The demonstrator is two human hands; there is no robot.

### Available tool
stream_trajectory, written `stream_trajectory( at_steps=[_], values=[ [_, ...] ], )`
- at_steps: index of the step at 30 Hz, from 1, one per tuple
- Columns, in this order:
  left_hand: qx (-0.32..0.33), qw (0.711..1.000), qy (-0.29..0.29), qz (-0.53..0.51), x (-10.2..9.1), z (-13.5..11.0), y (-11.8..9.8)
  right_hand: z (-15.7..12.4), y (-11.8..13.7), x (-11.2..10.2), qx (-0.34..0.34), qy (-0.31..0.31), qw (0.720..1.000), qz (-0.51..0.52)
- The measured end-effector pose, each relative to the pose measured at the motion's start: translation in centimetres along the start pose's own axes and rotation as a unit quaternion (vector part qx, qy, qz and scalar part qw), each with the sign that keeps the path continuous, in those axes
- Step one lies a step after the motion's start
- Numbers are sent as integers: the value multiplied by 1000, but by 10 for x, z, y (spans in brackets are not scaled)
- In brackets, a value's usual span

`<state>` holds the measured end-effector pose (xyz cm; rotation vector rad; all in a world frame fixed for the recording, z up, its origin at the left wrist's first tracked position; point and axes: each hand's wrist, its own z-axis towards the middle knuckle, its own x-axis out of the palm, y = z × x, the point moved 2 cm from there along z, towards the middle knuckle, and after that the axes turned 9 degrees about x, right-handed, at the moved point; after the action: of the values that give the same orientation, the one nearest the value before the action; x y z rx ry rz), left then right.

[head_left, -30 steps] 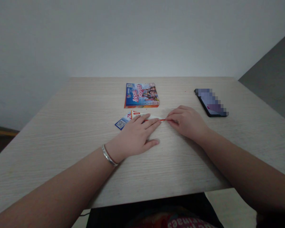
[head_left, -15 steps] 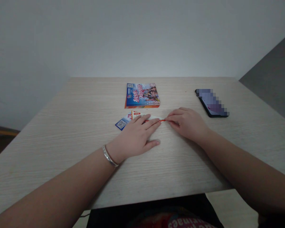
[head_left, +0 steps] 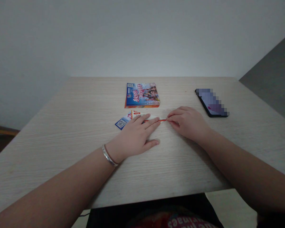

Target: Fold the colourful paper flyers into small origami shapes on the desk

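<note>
Clothes: at the bottom I see dark clothes (head_left: 192, 220) with printed letters, cut off by the frame.
Cable: a short piece of dark cable (head_left: 85, 215) shows beside the clothes; I cannot see where it goes.
Near edge: the table (head_left: 61, 136) ends just before the clothes, and a wide strip of its top lies between this edge and the hands.
Left hand: the left hand (head_left: 136, 137) lies flat, fingers stretched and thumb apart, over the paper (head_left: 125, 120); it grasps nothing that I can see.
Right hand: thumb and forefinger of the right hand (head_left: 188, 122) are pinched together on the paper's red tip; its other fingers are partly hidden from me.
Paper: it is on the table, mostly covered by the left hand; whether it is one sheet or two, I cannot tell.
Phone: the phone (head_left: 210, 103) lies beyond the right hand, its screen blurred into blocks.
Stack: the stack (head_left: 142, 95) of printed sheets lies just beyond the paper, apart from it.
Far edge: it meets the wall (head_left: 142, 41).
</note>
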<state>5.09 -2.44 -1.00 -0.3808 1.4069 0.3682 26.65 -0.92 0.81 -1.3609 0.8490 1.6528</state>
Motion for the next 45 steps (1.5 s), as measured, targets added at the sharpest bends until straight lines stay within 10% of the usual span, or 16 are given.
stream_trajectory(
  at_steps=[13, 29, 45],
  values=[
    [2, 1000, 2, -1, 1, -2, 1, 1, -13, 5, 74, -9, 994, 81],
    [25, 999, -4, 29, 2, -8, 9, -4, -5, 1, -66, 48, 997, 15],
    [28, 999, -3, 30, 4, -8, 10, -7, -8, 4, -67, 8, 996, 66]
  ],
)
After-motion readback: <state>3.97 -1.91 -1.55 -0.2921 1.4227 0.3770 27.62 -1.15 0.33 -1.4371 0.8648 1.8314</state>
